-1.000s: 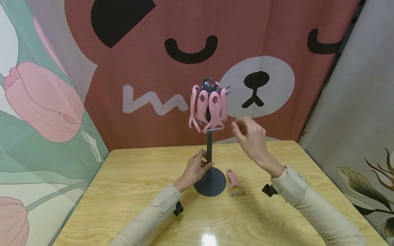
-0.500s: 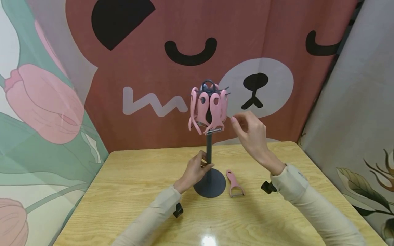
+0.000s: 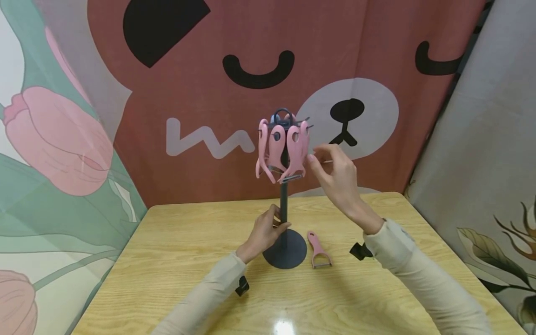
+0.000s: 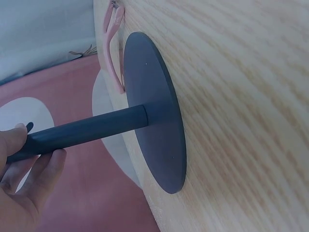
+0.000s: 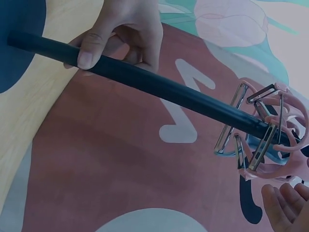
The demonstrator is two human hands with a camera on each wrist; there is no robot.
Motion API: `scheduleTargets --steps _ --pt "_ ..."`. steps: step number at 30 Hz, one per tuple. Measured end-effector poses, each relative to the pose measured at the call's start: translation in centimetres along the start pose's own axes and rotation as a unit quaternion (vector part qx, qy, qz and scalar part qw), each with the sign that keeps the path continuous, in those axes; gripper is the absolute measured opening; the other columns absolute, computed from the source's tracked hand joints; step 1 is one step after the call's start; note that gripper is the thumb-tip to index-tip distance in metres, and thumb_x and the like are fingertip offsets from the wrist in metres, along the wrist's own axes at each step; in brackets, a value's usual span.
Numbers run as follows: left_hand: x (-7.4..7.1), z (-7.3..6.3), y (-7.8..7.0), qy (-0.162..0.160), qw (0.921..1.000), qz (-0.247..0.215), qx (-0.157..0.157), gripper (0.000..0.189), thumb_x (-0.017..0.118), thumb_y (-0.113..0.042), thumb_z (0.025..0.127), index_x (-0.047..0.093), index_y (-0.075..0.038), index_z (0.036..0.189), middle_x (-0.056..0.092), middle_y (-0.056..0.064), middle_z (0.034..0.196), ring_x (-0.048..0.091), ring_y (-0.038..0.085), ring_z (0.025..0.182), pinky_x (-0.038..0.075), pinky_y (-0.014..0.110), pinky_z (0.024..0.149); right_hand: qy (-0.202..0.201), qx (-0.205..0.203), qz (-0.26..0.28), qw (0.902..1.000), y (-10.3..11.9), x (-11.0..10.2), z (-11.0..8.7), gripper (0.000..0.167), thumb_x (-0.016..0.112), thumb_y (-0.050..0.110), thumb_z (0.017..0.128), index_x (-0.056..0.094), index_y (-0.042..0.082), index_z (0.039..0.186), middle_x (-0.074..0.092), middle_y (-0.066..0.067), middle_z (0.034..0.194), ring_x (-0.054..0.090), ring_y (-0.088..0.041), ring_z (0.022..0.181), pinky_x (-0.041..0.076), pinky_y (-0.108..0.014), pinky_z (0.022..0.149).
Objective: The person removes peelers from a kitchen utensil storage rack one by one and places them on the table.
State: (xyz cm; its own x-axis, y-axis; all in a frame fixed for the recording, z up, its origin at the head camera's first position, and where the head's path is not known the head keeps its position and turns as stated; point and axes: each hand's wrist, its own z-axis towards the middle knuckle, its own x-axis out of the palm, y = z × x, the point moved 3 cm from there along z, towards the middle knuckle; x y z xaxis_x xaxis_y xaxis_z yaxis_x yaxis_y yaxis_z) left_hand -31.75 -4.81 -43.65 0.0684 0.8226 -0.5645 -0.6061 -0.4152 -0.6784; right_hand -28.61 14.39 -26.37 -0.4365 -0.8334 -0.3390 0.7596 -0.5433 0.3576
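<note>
A dark utensil stand with a round base and upright pole stands on the table. Several pink peelers hang by their handle holes from hooks around its top. A light blue peeler hangs among them, mostly hidden. My left hand grips the pole above the base, thumb on one side and fingers on the other. My right hand is raised at the right of the hanging peelers, fingers bent, thumb and forefinger apart. Its thumb tip is close to the nearest peeler; whether it touches is unclear.
One pink peeler lies on the wooden table, right of the base, blade end toward me. Bare hooks stick out at the stand's upper right. A curtain with a bear print hangs behind the table's back edge.
My right hand has moved left and slightly up, closer to the hanging peelers. The front peelers have shifted slightly to the right around the stand. My left hand keeps its place on the pole.
</note>
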Motion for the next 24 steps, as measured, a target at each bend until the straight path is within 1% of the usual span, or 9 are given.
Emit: scheduleTargets --steps 3,7,10,14,17,24 --pt "-0.01 -0.05 -0.02 -0.002 1.0 -0.002 0.003 0.026 0.072 -0.013 0.092 0.052 -0.007 0.109 0.062 0.004 0.093 0.071 0.018 0.082 0.056 0.02 0.065 0.006 0.006 0.007 0.9999 0.17 0.11 0.14 0.028 0.069 0.01 0.094 0.062 -0.003 0.117 0.063 -0.012 0.098 0.065 -0.02 0.087 0.055 -0.029 0.073" --pt "0.02 -0.14 -0.03 0.0 1.0 -0.003 0.004 0.025 0.071 -0.014 0.093 0.053 -0.008 0.108 0.061 0.004 0.093 0.07 0.019 0.082 0.056 0.02 0.065 0.014 0.015 0.016 0.9997 0.28 0.29 0.23 0.029 0.069 0.009 0.093 0.061 -0.004 0.118 0.063 -0.014 0.1 0.065 -0.022 0.088 0.054 -0.025 0.074" --pt "0.03 -0.16 0.05 -0.001 1.0 0.002 -0.002 0.025 0.072 -0.013 0.092 0.053 -0.008 0.108 0.061 0.005 0.092 0.07 0.019 0.082 0.056 0.02 0.066 0.02 0.019 0.024 0.9993 0.34 0.46 0.37 0.029 0.069 0.009 0.094 0.061 -0.003 0.119 0.063 -0.014 0.101 0.065 -0.022 0.089 0.053 -0.024 0.075" --pt "-0.02 -0.11 0.13 -0.004 0.9999 0.008 -0.011 0.026 0.073 -0.014 0.092 0.052 -0.008 0.107 0.062 0.004 0.092 0.07 0.018 0.082 0.056 0.02 0.065 0.023 0.019 0.025 0.9993 0.38 0.6 0.61 0.03 0.069 0.01 0.094 0.061 -0.002 0.12 0.063 -0.014 0.103 0.065 -0.024 0.09 0.054 -0.031 0.076" --pt "-0.05 -0.08 0.07 -0.002 0.9999 0.005 -0.013 0.026 0.073 -0.014 0.092 0.052 -0.008 0.107 0.062 0.004 0.093 0.07 0.018 0.082 0.056 0.02 0.065 0.021 0.023 0.021 0.9993 0.35 0.61 0.73 0.031 0.07 0.01 0.093 0.062 -0.002 0.12 0.064 -0.014 0.103 0.066 -0.025 0.09 0.054 -0.035 0.075" --pt "-0.01 -0.05 -0.07 -0.001 1.0 0.005 -0.005 0.026 0.072 -0.014 0.092 0.052 -0.008 0.107 0.063 0.004 0.093 0.07 0.018 0.082 0.056 0.02 0.065 0.03 0.026 0.022 0.999 0.23 0.69 0.96 0.031 0.071 0.01 0.092 0.063 -0.002 0.119 0.065 -0.014 0.104 0.066 -0.023 0.089 0.055 -0.034 0.075"
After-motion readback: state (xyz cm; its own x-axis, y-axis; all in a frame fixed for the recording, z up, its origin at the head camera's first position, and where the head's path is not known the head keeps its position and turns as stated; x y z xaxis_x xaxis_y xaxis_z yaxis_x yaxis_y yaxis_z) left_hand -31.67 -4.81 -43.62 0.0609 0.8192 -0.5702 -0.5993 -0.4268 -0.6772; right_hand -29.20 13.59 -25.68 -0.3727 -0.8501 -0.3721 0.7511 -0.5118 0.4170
